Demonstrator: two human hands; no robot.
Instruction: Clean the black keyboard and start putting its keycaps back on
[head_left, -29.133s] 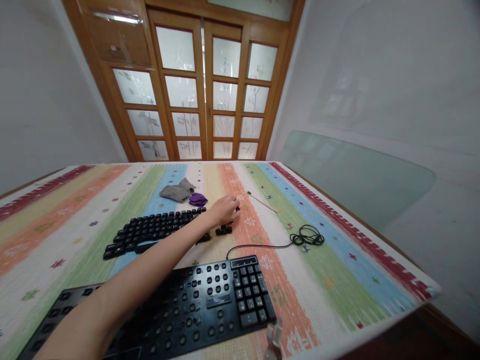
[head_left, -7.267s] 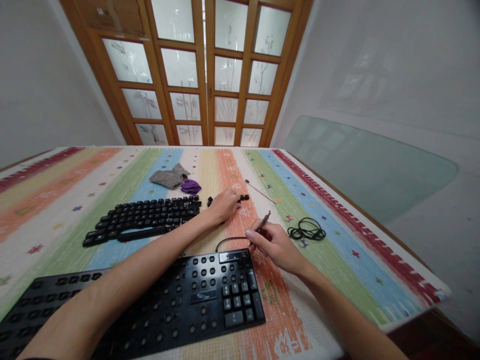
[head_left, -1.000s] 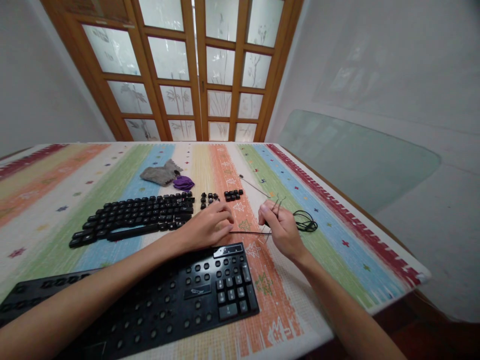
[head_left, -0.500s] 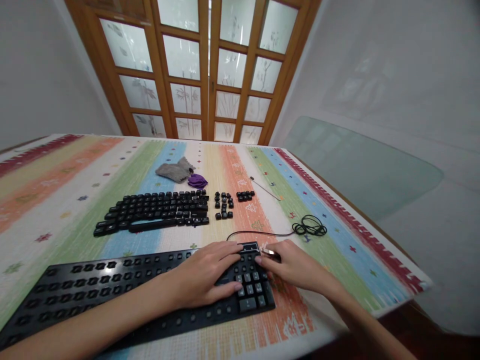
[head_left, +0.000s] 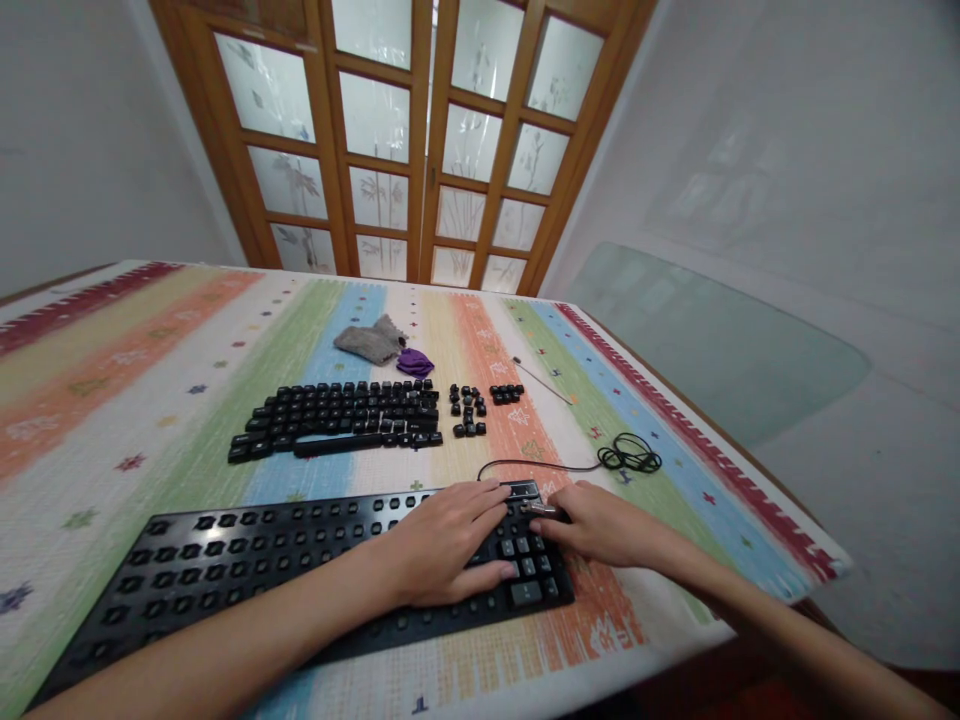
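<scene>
A black keyboard lies slanted at the table's near side, most of its keycaps off and bare switches showing. Gray-black keycaps still sit on the number pad at its right end. My left hand rests flat across the keyboard, fingers stretched toward the top right corner and thumb beside the number pad. Held in my right hand is a small tool with a metal tip and dark handle; its exact kind is unclear. The tip reaches over the keyboard's right end, above the number pad.
Beyond the keyboard, loose black keycaps lie in rows, with smaller groups to their right. Farther back are a gray cloth and a purple cloth. A thin rod and a coiled cable lie on the right.
The view has shifted, so the table's things appear farther right. Relative to the keyboard, the tool in my right hand has moved left, from beside its edge to over the keys.
</scene>
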